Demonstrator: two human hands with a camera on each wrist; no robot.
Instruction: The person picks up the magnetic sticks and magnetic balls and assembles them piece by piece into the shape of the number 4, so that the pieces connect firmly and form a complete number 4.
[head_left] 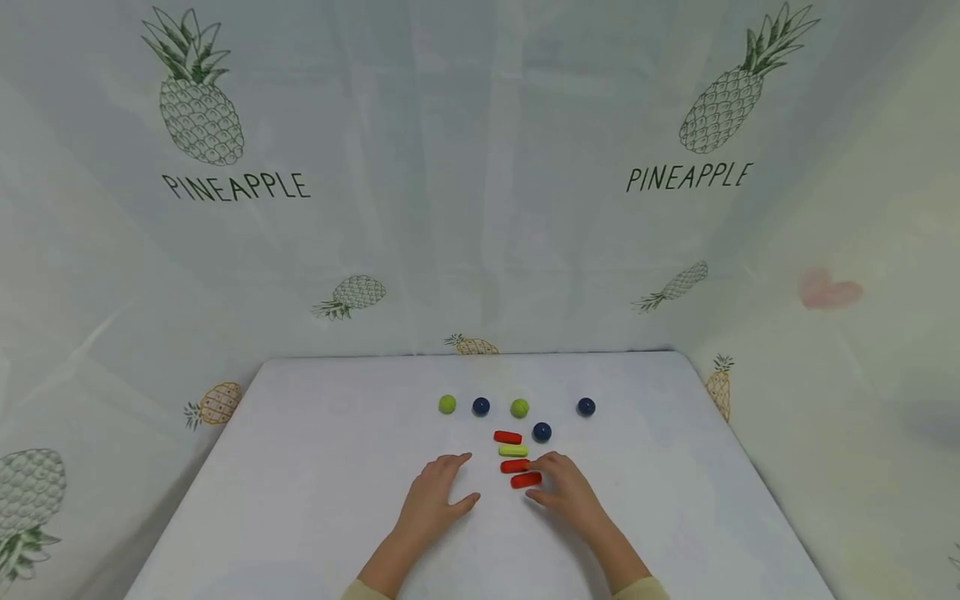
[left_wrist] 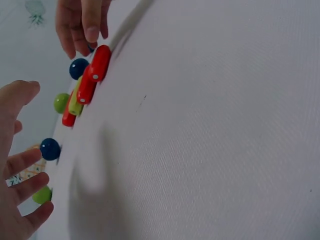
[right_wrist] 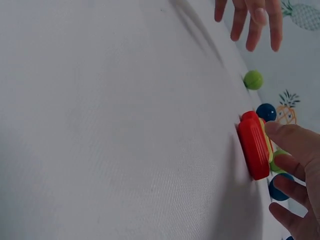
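Three red sticks with rounded edges and one yellow-green stick lie in a loose column on the white table. The far red stick is beyond the yellow-green one; a middle red stick and a near red stick are on this side. My right hand hovers just right of the near two, fingers spread and relaxed, its fingertips overlapping the middle red stick's end in the head view. Left of the column, my left hand is held over the table, thumb and fingers apart, holding nothing.
Behind the sticks sit two green balls, one at left and one mid-row. Three dark blue balls stand among them: left, nearer and right. A pineapple-print curtain hangs around the table.
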